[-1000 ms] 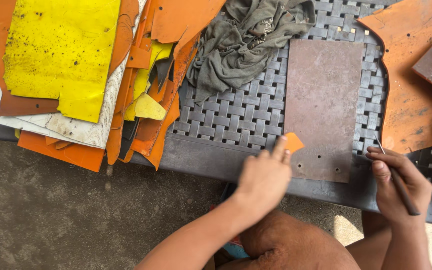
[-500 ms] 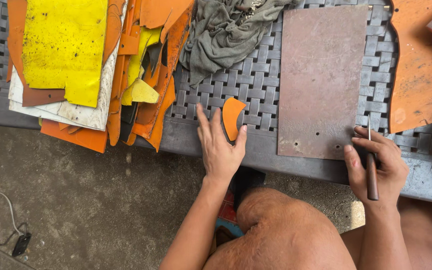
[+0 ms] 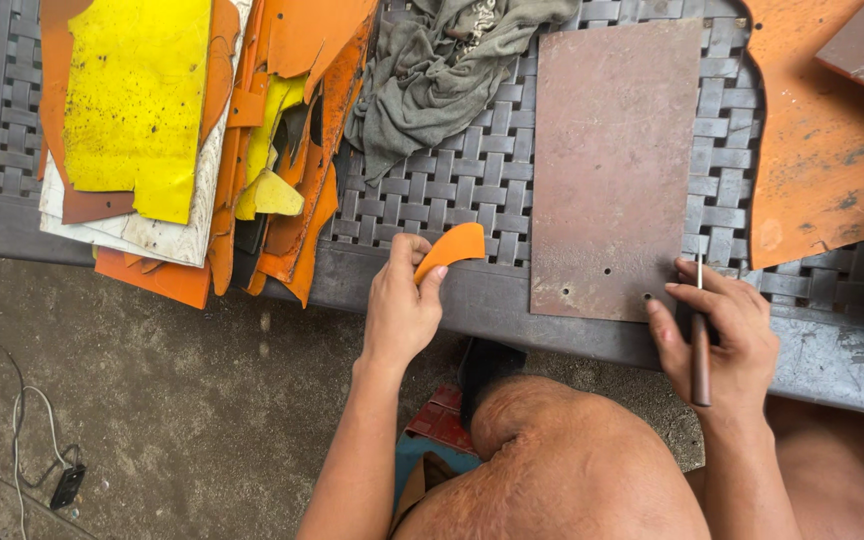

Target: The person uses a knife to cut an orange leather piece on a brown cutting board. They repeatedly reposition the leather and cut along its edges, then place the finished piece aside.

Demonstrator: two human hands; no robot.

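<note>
L hand [image 3: 399,312] pinches small curved orange leather offcut [image 3: 451,249], thumb & fingers clamped on its lower end, just left of brown metal plate [image 3: 616,165] on woven table [image 3: 432,190]. R hand [image 3: 724,335], fingers wrapped round awl [image 3: 700,340], at plate's lower-right corner.

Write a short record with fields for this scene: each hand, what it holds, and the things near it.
left hand: holds a small curved orange leather piece at the table edge
right hand: grips a thin brown-handled tool, resting on the table edge
work plate: flat brown rectangular board between the hands
surface: dark woven plastic table
nearby: grey crumpled cloth; stack of orange and yellow sheets
</note>
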